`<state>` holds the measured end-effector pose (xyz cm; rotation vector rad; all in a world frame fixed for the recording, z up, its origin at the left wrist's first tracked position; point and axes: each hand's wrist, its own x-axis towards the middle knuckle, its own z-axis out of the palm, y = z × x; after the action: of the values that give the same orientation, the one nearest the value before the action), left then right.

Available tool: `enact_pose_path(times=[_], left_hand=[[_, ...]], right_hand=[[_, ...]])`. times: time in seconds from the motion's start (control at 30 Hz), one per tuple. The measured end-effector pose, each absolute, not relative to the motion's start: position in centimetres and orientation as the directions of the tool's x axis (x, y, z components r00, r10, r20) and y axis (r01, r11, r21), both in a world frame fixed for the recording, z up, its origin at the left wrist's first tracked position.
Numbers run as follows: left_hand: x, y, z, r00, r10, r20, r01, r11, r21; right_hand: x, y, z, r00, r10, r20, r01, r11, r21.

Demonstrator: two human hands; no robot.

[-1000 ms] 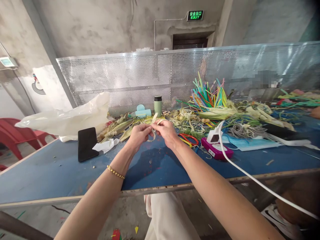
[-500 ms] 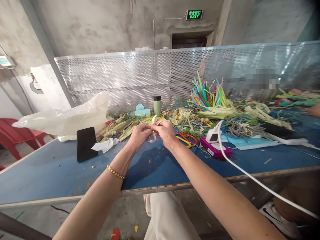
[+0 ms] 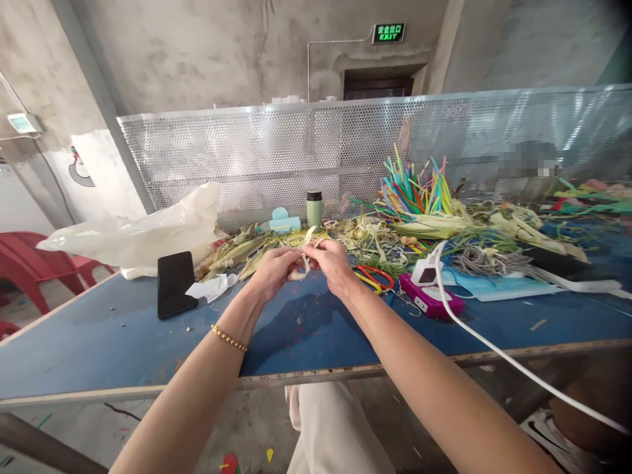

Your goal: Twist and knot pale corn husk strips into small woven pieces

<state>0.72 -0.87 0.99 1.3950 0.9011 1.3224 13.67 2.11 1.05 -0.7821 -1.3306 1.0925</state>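
Observation:
Both my hands meet over the blue table (image 3: 207,359), pinching a pale strip that looks like corn husk (image 3: 310,235). My left hand (image 3: 277,271) is closed on it from the left, a gold bead bracelet (image 3: 228,338) on its wrist. From the right, my right hand (image 3: 332,263) grips the same strip between thumb and fingers. One end of the strip sticks up above the fingertips, and a loop of it hangs below them. The part between the fingers is hidden. Just behind the hands lies a heap of dried husks (image 3: 237,250).
On the left are a black phone (image 3: 176,284), white paper (image 3: 212,288) and a plastic bag (image 3: 138,230). A green bottle (image 3: 314,210) stands behind. To the right lie red-handled scissors (image 3: 378,276), a magenta box (image 3: 430,299) with a white cable (image 3: 494,352), a blue mask (image 3: 498,286) and colourful pipe cleaners (image 3: 412,187).
The view has shifted slightly, so the scene sits a little further right. My hands stay together; the lower part of the strip now curves into a loop beneath the fingers.

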Motion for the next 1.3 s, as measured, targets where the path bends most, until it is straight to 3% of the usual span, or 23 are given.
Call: enact_pose_path(times=[0.23, 0.47, 0.73, 0.93, 1.3], left_hand=[[0.81, -1.07, 1.29, 0.056, 0.975, 0.216, -0.133, -0.207, 0.969], [0.82, -0.78, 0.95, 0.045, 0.944, 0.326, -0.072, -0.323, 0.944], [0.51, -0.79, 1.2, -0.026, 0.929, 0.37, 0.042, -0.369, 0.929], [0.38, -0.68, 1.12, -0.094, 0.942, 0.323, 0.115, -0.312, 0.943], [0.65, -0.87, 1.47, -0.096, 0.95, 0.298, -0.018, -0.3, 0.954]], right_hand=[[13.75, 2.09, 1.31, -0.067, 0.922, 0.382, -0.153, 0.369, -0.917], [13.69, 2.08, 1.25, -0.099, 0.916, 0.389, -0.151, 0.373, -0.916], [14.29, 2.5, 0.93, -0.266, 0.85, 0.455, -0.058, 0.457, -0.887], [14.29, 2.85, 0.76, -0.255, 0.848, 0.465, 0.034, 0.488, -0.872], [14.22, 2.96, 0.66, -0.282, 0.887, 0.366, -0.078, 0.359, -0.93]])
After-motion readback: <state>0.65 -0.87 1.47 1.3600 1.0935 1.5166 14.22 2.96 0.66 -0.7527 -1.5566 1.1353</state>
